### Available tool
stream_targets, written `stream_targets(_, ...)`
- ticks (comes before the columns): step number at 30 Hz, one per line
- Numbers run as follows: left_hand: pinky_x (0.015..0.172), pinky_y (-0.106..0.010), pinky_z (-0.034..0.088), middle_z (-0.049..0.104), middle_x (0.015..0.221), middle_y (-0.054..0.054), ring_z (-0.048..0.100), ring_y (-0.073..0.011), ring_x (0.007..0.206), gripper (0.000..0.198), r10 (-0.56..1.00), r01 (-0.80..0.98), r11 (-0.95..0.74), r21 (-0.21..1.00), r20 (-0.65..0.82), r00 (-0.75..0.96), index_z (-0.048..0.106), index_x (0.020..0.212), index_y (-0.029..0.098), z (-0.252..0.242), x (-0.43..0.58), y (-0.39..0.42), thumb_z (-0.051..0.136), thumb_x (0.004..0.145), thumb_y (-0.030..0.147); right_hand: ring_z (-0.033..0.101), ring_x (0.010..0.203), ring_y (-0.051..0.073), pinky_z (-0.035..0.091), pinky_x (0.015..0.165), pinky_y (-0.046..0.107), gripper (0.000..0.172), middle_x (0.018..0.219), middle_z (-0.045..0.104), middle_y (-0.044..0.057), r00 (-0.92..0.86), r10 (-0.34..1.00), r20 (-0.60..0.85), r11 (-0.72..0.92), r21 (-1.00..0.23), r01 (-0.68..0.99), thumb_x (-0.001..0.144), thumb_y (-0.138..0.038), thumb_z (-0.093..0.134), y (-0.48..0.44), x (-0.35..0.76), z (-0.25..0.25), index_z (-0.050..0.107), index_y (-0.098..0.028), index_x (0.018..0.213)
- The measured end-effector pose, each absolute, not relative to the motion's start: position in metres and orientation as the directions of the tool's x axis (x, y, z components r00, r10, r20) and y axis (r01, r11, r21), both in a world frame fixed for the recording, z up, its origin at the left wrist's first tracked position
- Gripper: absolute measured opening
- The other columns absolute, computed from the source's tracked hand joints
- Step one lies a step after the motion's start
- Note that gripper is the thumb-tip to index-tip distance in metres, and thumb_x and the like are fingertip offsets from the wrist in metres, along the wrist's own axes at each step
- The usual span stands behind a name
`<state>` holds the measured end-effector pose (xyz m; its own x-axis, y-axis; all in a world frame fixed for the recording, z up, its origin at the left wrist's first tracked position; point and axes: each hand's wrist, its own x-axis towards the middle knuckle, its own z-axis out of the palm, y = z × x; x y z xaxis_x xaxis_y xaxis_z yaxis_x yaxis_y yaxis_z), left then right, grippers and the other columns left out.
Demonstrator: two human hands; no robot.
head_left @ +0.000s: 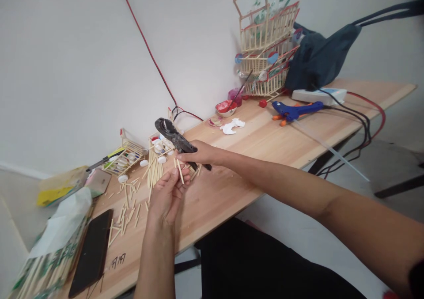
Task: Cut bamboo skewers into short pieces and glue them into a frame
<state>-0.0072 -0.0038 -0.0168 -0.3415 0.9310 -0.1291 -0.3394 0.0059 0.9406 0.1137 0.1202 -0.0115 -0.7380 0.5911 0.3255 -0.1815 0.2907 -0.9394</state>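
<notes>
My right hand [198,154] grips the handles of dark cutting pliers [172,133], whose jaws point up and to the left. Just below it, my left hand [168,193] pinches a short wooden stick [179,170] between thumb and fingers, holding it upright close under the pliers. Both hands hover above the wooden table [251,157]. Around them lie a bundle of long sticks [154,171] and several short cut pieces [127,210]. White bottle caps [161,159] sit near a small stick frame [127,155].
A black phone [92,250] and a packet of sticks [49,255] lie at the near left. A blue glue gun [294,110], a power strip [319,96], cables, a red paint bowl [225,107], a tall stick model [266,47] and a dark bag [318,58] stand at the far right.
</notes>
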Motion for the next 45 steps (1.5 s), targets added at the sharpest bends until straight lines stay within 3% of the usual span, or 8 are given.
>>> stream_targets(11, 0.066, -0.024, 0.056, 0.075, 0.088, -0.014, 0.072, -0.0189, 0.078, 0.018, 0.931, -0.454, 0.068, 0.889, -0.22, -0.291, 0.071, 0.088, 0.009, -0.016, 0.0, -0.014, 0.07, 0.077, 0.024, 0.051, 0.058, 0.009, 0.041, 0.057, 0.021, 0.02, 0.062, 0.054, -0.003, -0.715, 0.632, 0.299, 0.243, -0.952, -0.184, 0.077, -0.033, 0.061, 0.12, 0.113, -0.012, 0.059, -0.014, 0.081)
stream_targets(17, 0.067, -0.023, 0.056, 0.075, 0.089, -0.014, 0.071, -0.0191, 0.08, 0.023, 0.94, -0.439, 0.062, 0.896, -0.2, -0.275, 0.071, 0.086, 0.01, -0.017, 0.001, -0.015, 0.076, 0.071, 0.026, 0.05, 0.058, 0.009, 0.041, 0.057, 0.021, 0.02, 0.062, 0.054, -0.003, -0.71, 0.619, 0.335, 0.28, -0.939, -0.199, 0.078, -0.033, 0.06, 0.122, 0.112, -0.013, 0.058, -0.014, 0.078)
stream_targets(25, 0.062, -0.02, 0.053, 0.072, 0.067, -0.006, 0.066, -0.0116, 0.06, 0.03, 0.871, -0.364, -0.157, 0.918, -0.045, -0.489, 0.067, 0.07, 0.013, -0.019, -0.004, -0.013, 0.087, 0.052, 0.026, 0.05, 0.054, 0.008, 0.041, 0.053, 0.02, 0.024, 0.06, 0.054, -0.002, -0.7, 0.634, 0.33, 0.368, -0.924, -0.102, 0.081, -0.036, 0.056, 0.121, 0.113, -0.011, 0.056, -0.014, 0.072)
stream_targets(31, 0.056, -0.02, 0.049, 0.068, 0.062, -0.002, 0.06, -0.0102, 0.056, 0.024, 0.792, -0.29, -0.296, 0.91, 0.064, -0.607, 0.065, 0.076, 0.013, -0.016, -0.014, -0.012, 0.079, 0.063, 0.028, 0.055, 0.06, 0.01, 0.041, 0.056, 0.02, 0.022, 0.064, 0.06, 0.0, -0.728, 0.62, 0.291, 0.448, -0.894, 0.025, 0.078, -0.035, 0.059, 0.123, 0.111, -0.014, 0.06, -0.013, 0.073)
stream_targets(35, 0.055, -0.022, 0.049, 0.069, 0.066, -0.003, 0.061, -0.0127, 0.059, 0.024, 0.779, -0.344, -0.323, 0.882, 0.041, -0.626, 0.064, 0.075, 0.015, -0.015, -0.021, -0.012, 0.076, 0.066, 0.034, 0.054, 0.059, 0.01, 0.041, 0.056, 0.02, 0.019, 0.062, 0.059, 0.0, -0.745, 0.616, 0.256, 0.371, -0.929, -0.013, 0.077, -0.032, 0.06, 0.119, 0.111, -0.014, 0.061, -0.013, 0.073)
stream_targets(40, 0.061, -0.02, 0.05, 0.07, 0.084, -0.001, 0.062, -0.0093, 0.068, 0.026, 0.786, -0.434, -0.269, 0.86, -0.064, -0.614, 0.069, 0.078, 0.016, -0.021, -0.01, -0.007, 0.084, 0.058, 0.023, 0.05, 0.055, 0.008, 0.042, 0.055, 0.02, 0.022, 0.058, 0.054, -0.002, -0.721, 0.641, 0.263, 0.192, -0.965, -0.181, 0.078, -0.031, 0.059, 0.115, 0.111, -0.012, 0.055, -0.014, 0.064)
stream_targets(45, 0.059, -0.016, 0.046, 0.065, 0.068, 0.001, 0.057, -0.0054, 0.06, 0.029, 0.816, -0.429, -0.289, 0.856, -0.014, -0.577, 0.071, 0.076, 0.014, -0.028, 0.0, 0.007, 0.087, 0.054, 0.022, 0.051, 0.056, 0.008, 0.042, 0.055, 0.019, 0.02, 0.06, 0.055, -0.002, -0.736, 0.626, 0.256, 0.21, -0.965, -0.157, 0.079, -0.03, 0.059, 0.113, 0.108, -0.014, 0.056, -0.014, 0.067)
